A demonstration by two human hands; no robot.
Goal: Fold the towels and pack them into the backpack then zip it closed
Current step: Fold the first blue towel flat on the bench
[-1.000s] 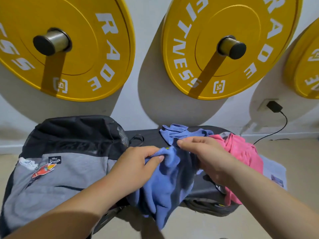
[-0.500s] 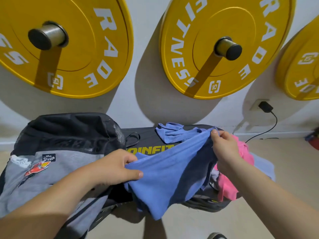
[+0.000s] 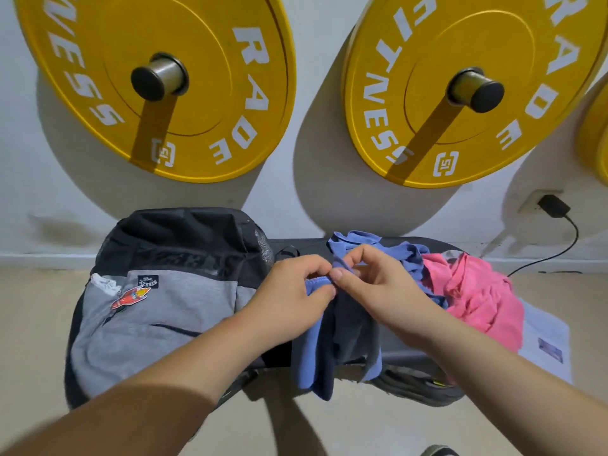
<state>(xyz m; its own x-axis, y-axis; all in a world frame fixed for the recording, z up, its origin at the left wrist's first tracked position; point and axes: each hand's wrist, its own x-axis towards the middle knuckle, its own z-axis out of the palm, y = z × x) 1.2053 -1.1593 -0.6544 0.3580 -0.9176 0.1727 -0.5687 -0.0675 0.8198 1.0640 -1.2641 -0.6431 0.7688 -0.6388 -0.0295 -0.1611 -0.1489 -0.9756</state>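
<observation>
A blue towel (image 3: 316,360) hangs doubled over the front edge of a black bench (image 3: 404,355). My left hand (image 3: 289,291) and my right hand (image 3: 371,284) pinch its top edge together, fingertips touching. A second blue towel (image 3: 391,251) lies crumpled behind my right hand, and a pink towel (image 3: 477,297) is heaped to the right of it. The grey and black backpack (image 3: 158,307) lies on the bench's left end, just left of my left hand; its opening is not visible.
Two yellow weight plates (image 3: 158,77) (image 3: 467,87) hang on the wall behind the bench. A charger (image 3: 552,205) with a cable is plugged in at the right. A white paper (image 3: 543,340) lies at the bench's right end. Beige floor (image 3: 329,422) runs below.
The blue towel was spread wide between my hands half a second ago. Both hands have come together at the centre, so the towel now hangs folded in half.
</observation>
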